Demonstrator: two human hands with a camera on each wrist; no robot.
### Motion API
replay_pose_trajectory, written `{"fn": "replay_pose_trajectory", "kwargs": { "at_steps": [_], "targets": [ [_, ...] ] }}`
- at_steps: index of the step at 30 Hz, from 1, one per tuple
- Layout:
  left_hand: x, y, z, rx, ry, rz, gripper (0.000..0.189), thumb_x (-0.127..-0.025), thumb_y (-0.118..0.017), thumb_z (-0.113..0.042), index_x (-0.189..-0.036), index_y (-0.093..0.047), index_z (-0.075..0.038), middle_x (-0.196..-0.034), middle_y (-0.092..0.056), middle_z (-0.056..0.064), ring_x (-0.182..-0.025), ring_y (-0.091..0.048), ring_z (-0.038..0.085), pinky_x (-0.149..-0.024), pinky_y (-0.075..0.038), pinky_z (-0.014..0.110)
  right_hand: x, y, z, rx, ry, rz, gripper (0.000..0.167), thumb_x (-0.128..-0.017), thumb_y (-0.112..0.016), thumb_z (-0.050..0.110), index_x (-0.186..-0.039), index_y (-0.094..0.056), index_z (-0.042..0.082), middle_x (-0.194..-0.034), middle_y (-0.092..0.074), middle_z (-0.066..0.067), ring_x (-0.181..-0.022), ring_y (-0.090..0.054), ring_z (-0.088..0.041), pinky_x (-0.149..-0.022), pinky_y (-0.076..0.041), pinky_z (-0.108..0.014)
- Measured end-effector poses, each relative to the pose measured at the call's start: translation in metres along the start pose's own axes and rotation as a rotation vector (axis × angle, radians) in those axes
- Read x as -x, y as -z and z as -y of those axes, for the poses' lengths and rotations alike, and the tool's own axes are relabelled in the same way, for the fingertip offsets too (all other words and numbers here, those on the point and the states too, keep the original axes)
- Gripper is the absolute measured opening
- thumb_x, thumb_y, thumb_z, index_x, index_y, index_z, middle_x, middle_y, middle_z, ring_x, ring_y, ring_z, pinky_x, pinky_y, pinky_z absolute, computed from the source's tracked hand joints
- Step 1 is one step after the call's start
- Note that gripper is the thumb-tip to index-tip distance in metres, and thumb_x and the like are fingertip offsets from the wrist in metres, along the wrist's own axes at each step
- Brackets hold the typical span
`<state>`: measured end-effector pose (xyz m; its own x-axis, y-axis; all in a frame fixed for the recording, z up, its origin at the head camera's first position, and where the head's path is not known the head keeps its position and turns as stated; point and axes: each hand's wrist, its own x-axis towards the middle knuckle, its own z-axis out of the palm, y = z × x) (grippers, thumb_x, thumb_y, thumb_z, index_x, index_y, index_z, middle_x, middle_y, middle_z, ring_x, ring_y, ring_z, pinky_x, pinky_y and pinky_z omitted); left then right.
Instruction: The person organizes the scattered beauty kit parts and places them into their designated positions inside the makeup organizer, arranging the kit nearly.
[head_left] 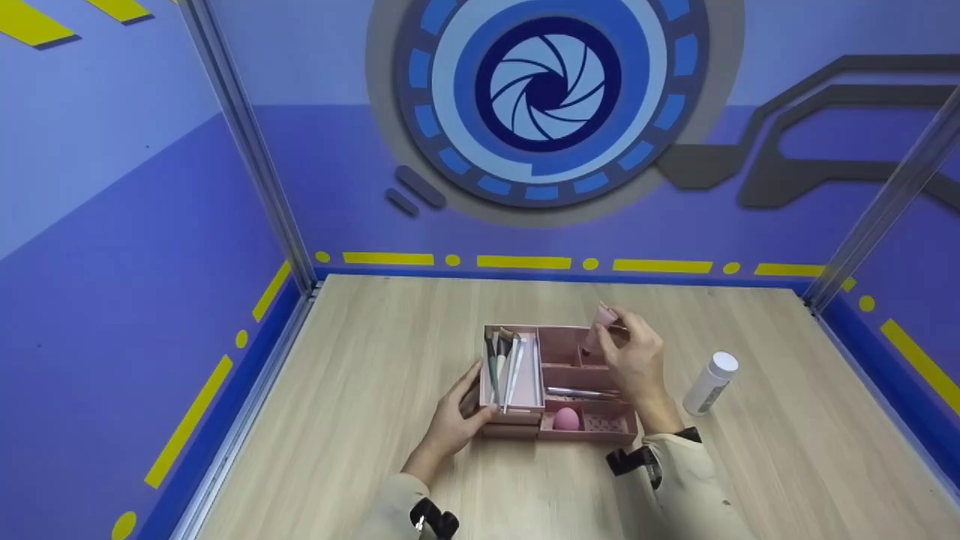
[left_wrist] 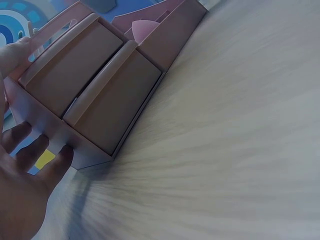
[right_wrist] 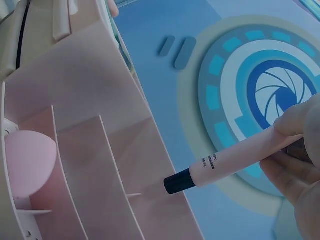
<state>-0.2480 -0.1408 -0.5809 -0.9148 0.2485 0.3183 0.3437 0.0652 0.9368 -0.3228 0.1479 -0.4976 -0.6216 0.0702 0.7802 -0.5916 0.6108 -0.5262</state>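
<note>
My left hand [head_left: 450,424] holds the left side of a pink desktop organizer [head_left: 510,430], its thumb at the front corner and its fingers against the side wall. Two drawer fronts [left_wrist: 112,102] appear shut in the left wrist view. My right hand [head_left: 637,358] pinches a pink squeeze tube [right_wrist: 235,159] by its end, with the black cap [right_wrist: 179,182] pointing down over the organizer's back right compartments. Makeup brushes [head_left: 501,367] lie in the top left tray. A pink makeup sponge [head_left: 566,419] sits in the front compartment, and a slim silvery item [head_left: 581,392] lies behind it.
A white bottle [head_left: 709,386] with a white lid stands on the wooden table [head_left: 375,360], right of the organizer. Blue printed panels [head_left: 315,172] and metal posts [head_left: 247,135] enclose the back and sides.
</note>
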Motion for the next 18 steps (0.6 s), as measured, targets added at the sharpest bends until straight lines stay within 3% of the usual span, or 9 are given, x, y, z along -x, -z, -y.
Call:
{"fn": "replay_pose_trajectory", "kwargs": {
  "at_steps": [10,13,18],
  "targets": [
    [-0.002,-0.002,0.032,-0.045,-0.031,-0.036,0.078,-0.091,-0.068,-0.010,-0.154,-0.022,-0.003,-0.158,-0.023,0.022,-0.140,-0.033,0.041,-0.112,-0.036,0.048,0.006,-0.017,0.000,0.016,0.031,0.032,0.029,-0.077,-0.078,0.000,-0.104,-0.067,-0.002,-0.092,-0.071,-0.019,-0.079,-0.071,-0.032,-0.072,-0.063,-0.042],
    [-0.001,-0.002,0.028,-0.041,-0.049,-0.031,0.078,-0.091,-0.067,-0.009,-0.154,-0.022,0.000,-0.158,-0.022,0.025,-0.139,-0.032,0.044,-0.111,-0.037,0.050,0.010,-0.020,-0.002,0.028,0.015,0.057,0.030,-0.077,-0.078,0.000,-0.105,-0.068,-0.001,-0.094,-0.071,-0.019,-0.081,-0.071,-0.033,-0.074,-0.063,-0.043],
    [0.000,-0.001,0.009,-0.002,-0.038,-0.015,0.078,-0.090,-0.068,-0.008,-0.152,-0.022,0.004,-0.156,-0.021,0.029,-0.138,-0.032,0.047,-0.112,-0.036,0.050,0.014,-0.023,-0.007,0.049,0.005,0.071,0.030,-0.077,-0.078,0.000,-0.106,-0.068,-0.001,-0.094,-0.071,-0.020,-0.082,-0.070,-0.035,-0.076,-0.062,-0.047]
  ]
}}
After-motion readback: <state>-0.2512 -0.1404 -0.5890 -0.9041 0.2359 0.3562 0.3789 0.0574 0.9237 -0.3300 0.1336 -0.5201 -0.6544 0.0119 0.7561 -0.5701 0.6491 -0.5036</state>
